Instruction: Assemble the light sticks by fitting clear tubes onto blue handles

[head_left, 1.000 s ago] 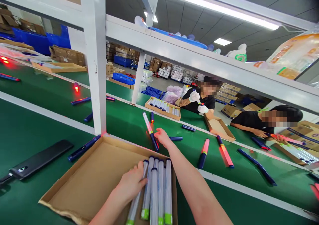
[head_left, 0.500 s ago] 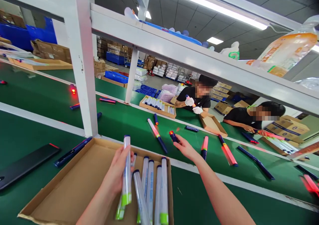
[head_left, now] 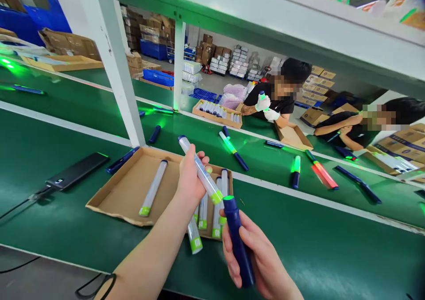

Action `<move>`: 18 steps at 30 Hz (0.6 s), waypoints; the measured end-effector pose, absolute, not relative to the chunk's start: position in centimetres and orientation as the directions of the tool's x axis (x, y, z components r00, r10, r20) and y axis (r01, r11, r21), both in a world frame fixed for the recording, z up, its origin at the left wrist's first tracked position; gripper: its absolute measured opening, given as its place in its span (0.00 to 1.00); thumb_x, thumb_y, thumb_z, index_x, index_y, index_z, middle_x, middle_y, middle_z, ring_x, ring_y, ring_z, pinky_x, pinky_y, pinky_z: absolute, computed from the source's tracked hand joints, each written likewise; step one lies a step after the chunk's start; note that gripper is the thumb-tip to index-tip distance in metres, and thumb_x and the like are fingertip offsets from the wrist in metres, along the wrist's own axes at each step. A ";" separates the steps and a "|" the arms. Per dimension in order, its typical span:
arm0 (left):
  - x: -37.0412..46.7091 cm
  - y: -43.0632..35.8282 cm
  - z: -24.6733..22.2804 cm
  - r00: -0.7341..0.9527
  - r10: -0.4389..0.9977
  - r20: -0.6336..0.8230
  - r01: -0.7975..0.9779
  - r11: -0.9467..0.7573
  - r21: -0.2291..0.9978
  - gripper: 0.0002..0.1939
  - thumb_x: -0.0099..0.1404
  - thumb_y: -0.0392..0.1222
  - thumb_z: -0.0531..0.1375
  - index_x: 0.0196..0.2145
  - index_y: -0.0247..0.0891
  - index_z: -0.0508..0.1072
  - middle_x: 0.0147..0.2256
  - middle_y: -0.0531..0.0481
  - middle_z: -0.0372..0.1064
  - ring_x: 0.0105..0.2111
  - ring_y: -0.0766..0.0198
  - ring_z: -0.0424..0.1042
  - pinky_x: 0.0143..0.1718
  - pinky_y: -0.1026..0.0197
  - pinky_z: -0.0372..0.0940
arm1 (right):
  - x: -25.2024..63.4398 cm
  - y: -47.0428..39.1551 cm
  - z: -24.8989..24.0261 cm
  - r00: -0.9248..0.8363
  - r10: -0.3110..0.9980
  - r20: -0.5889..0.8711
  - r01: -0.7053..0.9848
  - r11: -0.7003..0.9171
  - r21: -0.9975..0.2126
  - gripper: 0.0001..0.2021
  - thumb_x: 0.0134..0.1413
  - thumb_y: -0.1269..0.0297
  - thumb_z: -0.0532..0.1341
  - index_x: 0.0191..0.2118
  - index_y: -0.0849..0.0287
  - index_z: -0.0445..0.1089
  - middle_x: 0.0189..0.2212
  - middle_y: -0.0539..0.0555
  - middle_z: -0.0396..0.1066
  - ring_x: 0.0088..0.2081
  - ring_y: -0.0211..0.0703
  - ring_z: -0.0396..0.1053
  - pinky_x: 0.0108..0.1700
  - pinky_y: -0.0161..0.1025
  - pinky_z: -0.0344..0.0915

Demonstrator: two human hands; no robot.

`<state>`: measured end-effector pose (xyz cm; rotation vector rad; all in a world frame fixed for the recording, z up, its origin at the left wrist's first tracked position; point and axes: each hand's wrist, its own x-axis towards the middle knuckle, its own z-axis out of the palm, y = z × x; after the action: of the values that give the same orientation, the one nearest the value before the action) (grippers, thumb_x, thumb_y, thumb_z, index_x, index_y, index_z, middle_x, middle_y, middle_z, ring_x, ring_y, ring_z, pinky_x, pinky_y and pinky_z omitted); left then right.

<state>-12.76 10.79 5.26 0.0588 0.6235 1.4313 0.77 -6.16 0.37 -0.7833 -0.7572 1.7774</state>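
Observation:
In my left hand (head_left: 188,180) is a clear plastic tube (head_left: 206,178) with a dark blue cap and a green label at its lower end. My right hand (head_left: 264,253) grips a dark blue torch handle (head_left: 238,242), whose top end glows green. The handle's lit end is beside the tube's green end; whether they touch I cannot tell. Beneath my left hand, a shallow cardboard tray (head_left: 122,193) holds several similar tubes. One tube (head_left: 154,187) lies alone in the tray's left part, and another (head_left: 194,235) sticks out over the front edge.
A black power bank (head_left: 78,171) with a cable lies left of the tray. Several light sticks, including a red-lit one (head_left: 323,173), lie on the green conveyor belt (head_left: 206,153). A white post (head_left: 114,60) rises behind the tray. Two co-workers sit across the belt.
My right hand has come back from the belt toward me with the torch handle. My left hand has tilted its tube toward the handle. The handle's light went from red to green.

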 end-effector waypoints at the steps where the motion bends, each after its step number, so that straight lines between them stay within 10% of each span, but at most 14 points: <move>1: -12.7 10.6 5.2 0.014 0.931 -0.365 -0.907 0.165 0.387 0.15 0.74 0.47 0.65 0.35 0.37 0.67 0.29 0.56 0.64 0.20 0.74 0.63 0.16 0.72 0.56 | 0.8 -6.7 0.2 -0.271 0.946 -0.176 -0.551 -0.302 -0.778 0.15 0.72 0.51 0.63 0.51 0.57 0.72 0.34 0.51 0.71 0.23 0.34 0.67 0.20 0.29 0.69; 8: -12.5 9.8 5.1 0.184 0.899 -0.398 -0.862 0.342 0.374 0.22 0.74 0.57 0.63 0.32 0.38 0.65 0.26 0.58 0.56 0.18 0.75 0.56 0.16 0.73 0.55 | 0.3 -8.7 -0.3 -0.242 0.910 -0.337 -0.473 -0.414 -0.778 0.22 0.64 0.47 0.72 0.54 0.55 0.71 0.31 0.47 0.70 0.21 0.29 0.60 0.21 0.26 0.63; 18: -12.6 8.1 4.9 0.087 0.976 -0.202 -0.861 0.175 0.477 0.19 0.67 0.54 0.70 0.44 0.40 0.70 0.34 0.56 0.62 0.27 0.70 0.65 0.21 0.70 0.63 | -0.4 -9.6 -1.1 -0.022 0.840 -0.542 -0.234 -0.532 -0.814 0.44 0.57 0.30 0.67 0.70 0.52 0.62 0.35 0.51 0.72 0.26 0.38 0.64 0.22 0.33 0.62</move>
<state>-12.64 8.06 4.91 0.2609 0.5316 1.3914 -0.43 -9.58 -1.12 -1.4399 -0.6705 1.6760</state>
